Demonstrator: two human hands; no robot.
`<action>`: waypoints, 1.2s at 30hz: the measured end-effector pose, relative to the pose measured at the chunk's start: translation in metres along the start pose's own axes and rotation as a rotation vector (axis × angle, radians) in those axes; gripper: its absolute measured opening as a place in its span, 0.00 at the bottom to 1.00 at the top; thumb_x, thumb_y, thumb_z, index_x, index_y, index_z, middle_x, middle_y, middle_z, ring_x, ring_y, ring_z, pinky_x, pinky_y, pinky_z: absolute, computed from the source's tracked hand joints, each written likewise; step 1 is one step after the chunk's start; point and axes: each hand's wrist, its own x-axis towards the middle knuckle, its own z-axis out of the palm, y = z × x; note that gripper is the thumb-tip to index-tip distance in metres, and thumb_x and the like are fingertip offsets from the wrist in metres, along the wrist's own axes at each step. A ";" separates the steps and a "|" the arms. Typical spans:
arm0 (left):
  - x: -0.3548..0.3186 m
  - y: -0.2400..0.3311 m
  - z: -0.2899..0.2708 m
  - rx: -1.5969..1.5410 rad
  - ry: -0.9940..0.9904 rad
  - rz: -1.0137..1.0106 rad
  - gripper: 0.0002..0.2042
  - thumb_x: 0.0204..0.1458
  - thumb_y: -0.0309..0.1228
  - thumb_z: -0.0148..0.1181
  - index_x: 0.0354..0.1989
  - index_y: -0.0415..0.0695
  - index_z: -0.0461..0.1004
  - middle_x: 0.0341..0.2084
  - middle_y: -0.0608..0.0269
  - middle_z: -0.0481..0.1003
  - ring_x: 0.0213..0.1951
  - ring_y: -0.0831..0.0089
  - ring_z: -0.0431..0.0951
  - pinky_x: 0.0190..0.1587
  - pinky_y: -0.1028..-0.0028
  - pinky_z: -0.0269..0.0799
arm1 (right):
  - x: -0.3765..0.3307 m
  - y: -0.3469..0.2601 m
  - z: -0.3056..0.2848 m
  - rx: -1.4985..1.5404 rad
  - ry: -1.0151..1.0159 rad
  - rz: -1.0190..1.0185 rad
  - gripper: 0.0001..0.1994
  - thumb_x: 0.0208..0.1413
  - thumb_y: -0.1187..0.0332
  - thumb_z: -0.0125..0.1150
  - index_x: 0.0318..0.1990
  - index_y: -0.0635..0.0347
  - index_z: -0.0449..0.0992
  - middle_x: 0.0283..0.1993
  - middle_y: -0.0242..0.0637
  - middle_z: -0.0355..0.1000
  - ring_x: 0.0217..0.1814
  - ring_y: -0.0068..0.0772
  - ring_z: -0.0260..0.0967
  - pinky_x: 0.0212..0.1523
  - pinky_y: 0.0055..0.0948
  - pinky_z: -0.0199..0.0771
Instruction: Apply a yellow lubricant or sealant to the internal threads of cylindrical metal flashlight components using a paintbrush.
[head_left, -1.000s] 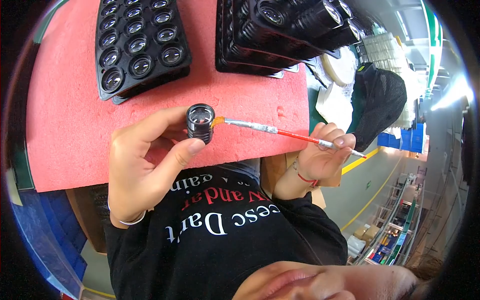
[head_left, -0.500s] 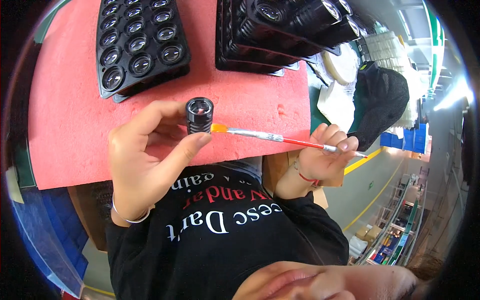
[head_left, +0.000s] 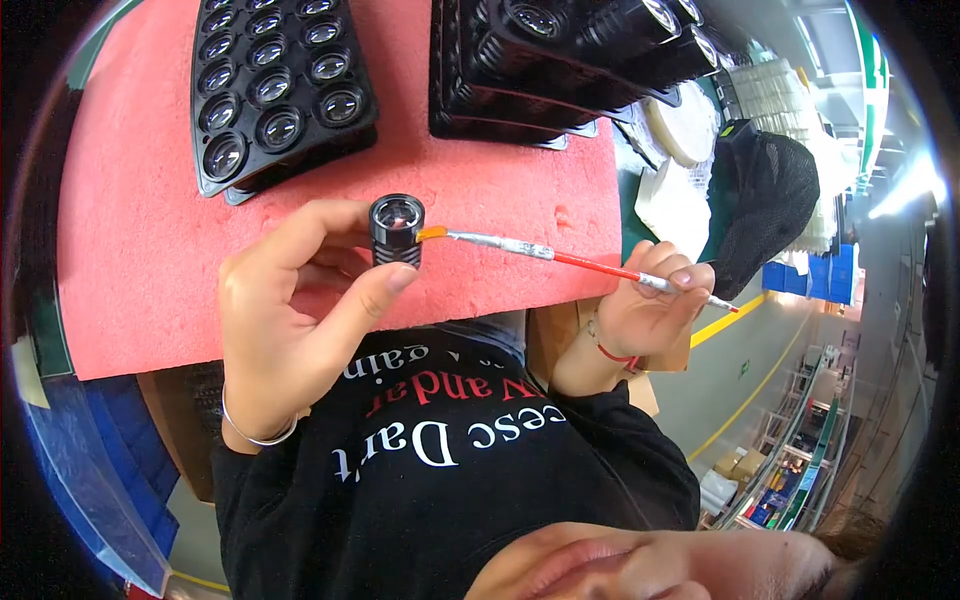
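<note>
My left hand [head_left: 290,320] holds a small black lens barrel [head_left: 397,230] upright between thumb and fingers, its glass end facing up. My right hand [head_left: 648,310] grips a thin red-handled paintbrush [head_left: 570,260] near its tail. The brush's orange tip touches the right side of the barrel's rim. Both are held over a pink foam mat [head_left: 140,240].
A black tray of round lenses [head_left: 275,90] lies at the mat's far left. A stack of black trays with larger lens barrels [head_left: 560,60] stands at the far right. White pads and a black mesh cap [head_left: 770,200] lie right of the mat.
The lens barrel and brush tip have stayed together, with the brush tip shifting slightly along the barrel's right side. Both hands have barely moved.
</note>
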 end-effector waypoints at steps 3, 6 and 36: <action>0.000 -0.002 -0.002 -0.006 -0.018 0.009 0.12 0.39 0.20 0.59 0.35 0.32 0.69 0.24 0.60 0.73 0.26 0.80 0.73 0.28 0.82 0.69 | 0.000 0.001 0.001 -0.003 0.014 0.004 0.12 0.57 0.62 0.39 0.27 0.61 0.60 0.14 0.33 0.56 0.14 0.22 0.51 0.17 0.21 0.51; -0.001 -0.002 -0.002 -0.020 -0.015 0.004 0.12 0.40 0.20 0.58 0.35 0.32 0.69 0.24 0.60 0.73 0.26 0.79 0.73 0.30 0.82 0.69 | 0.000 0.001 0.001 0.002 0.009 0.007 0.12 0.57 0.62 0.39 0.27 0.61 0.59 0.14 0.33 0.56 0.14 0.22 0.50 0.16 0.21 0.50; 0.224 -0.007 -0.110 0.964 0.023 0.456 0.21 0.40 0.39 0.60 0.38 0.35 0.69 0.37 0.56 0.70 0.44 0.67 0.68 0.50 0.74 0.58 | -0.004 0.001 0.003 -0.052 0.046 -0.145 0.12 0.56 0.63 0.40 0.26 0.61 0.60 0.14 0.32 0.55 0.14 0.20 0.48 0.15 0.18 0.46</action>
